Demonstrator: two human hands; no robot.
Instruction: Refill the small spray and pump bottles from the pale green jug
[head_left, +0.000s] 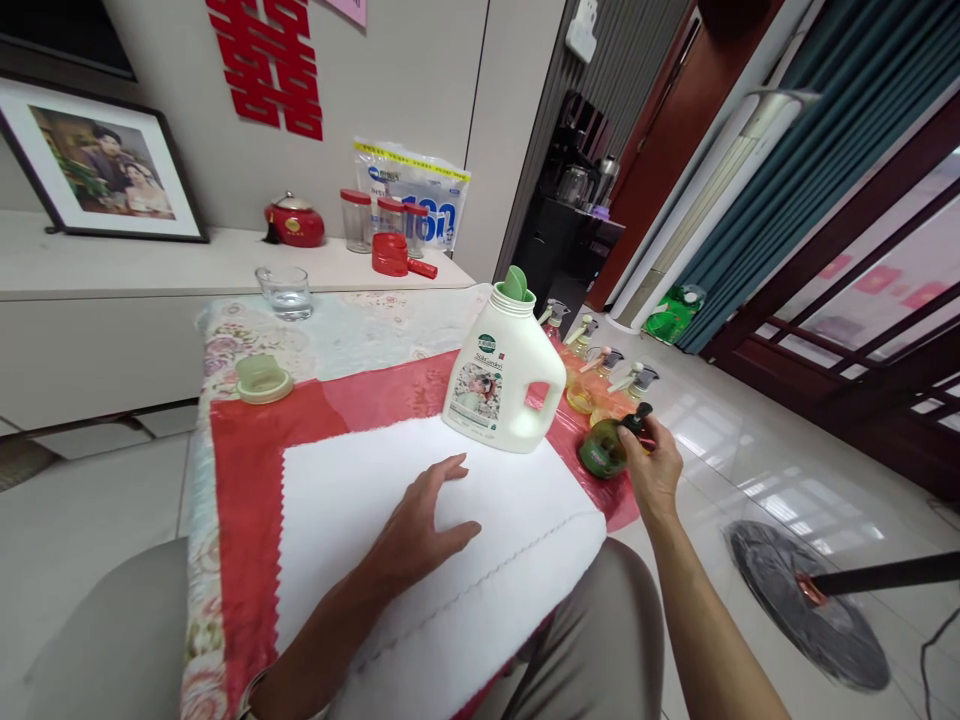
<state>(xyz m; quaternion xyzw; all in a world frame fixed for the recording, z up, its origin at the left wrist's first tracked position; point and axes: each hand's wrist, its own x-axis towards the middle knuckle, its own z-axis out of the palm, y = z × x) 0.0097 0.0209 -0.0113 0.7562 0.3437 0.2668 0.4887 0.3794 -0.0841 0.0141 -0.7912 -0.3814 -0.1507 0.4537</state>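
Observation:
My left hand (420, 530) is over the white cloth (337, 500), fingers apart, holding nothing. At the table's right edge my right hand (654, 465) grips a green pump bottle (602, 450) near its dark pump head; the bottle is tilted, and my fingers partly hide its neck. Between the hands, toward the back of the cloth, a white detergent jug (506, 375) stands upright with its cap off and a green spout showing in its mouth. A pale green cap (262, 380) lies on the left side of the table.
Several clear pump bottles (577, 385) stand behind the green one. A glass measuring cup (286, 293) is at the back left of the table. Red-lidded jars (356, 222) and a red pot (295, 222) sit on the cabinet. A round stand base (806, 605) is on the floor at right.

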